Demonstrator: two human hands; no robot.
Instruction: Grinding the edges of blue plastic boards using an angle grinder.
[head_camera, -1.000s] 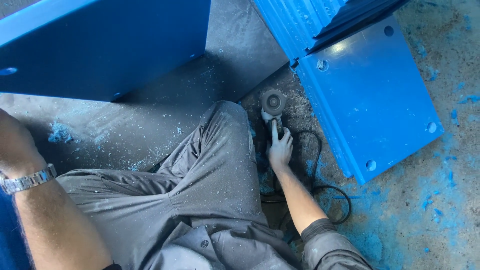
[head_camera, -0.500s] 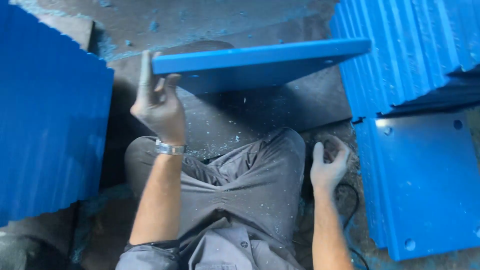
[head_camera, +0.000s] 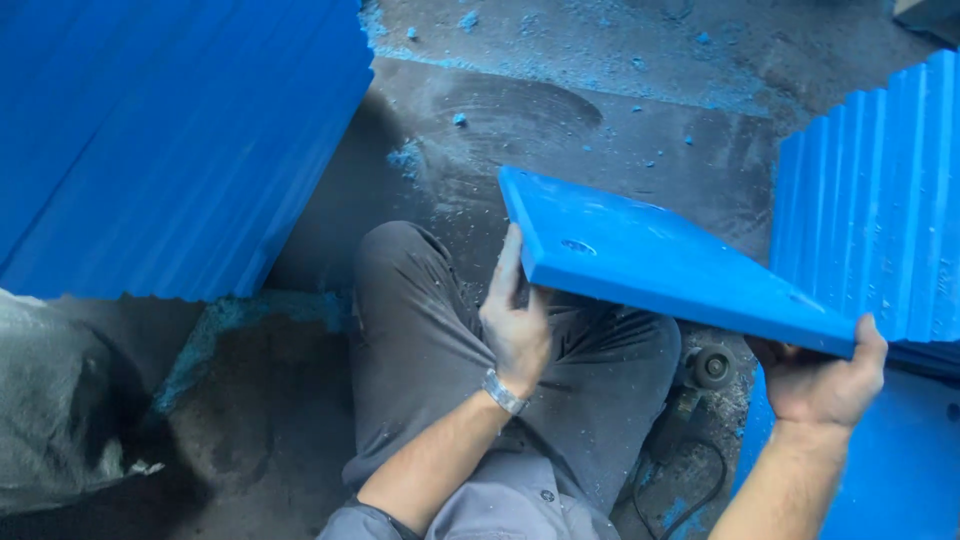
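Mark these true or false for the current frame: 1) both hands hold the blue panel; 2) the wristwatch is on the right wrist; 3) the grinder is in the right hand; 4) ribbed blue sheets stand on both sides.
1) True: the left hand and right hand grip opposite ends of the blue panel.
2) False: the wristwatch is on the left wrist.
3) False: the grinder lies on the floor by the knee, under the panel.
4) True: the ribbed blue sheets stand at left and also at right.

Workshop: angle grinder (head_camera: 705, 372), blue shavings (head_camera: 405, 158)
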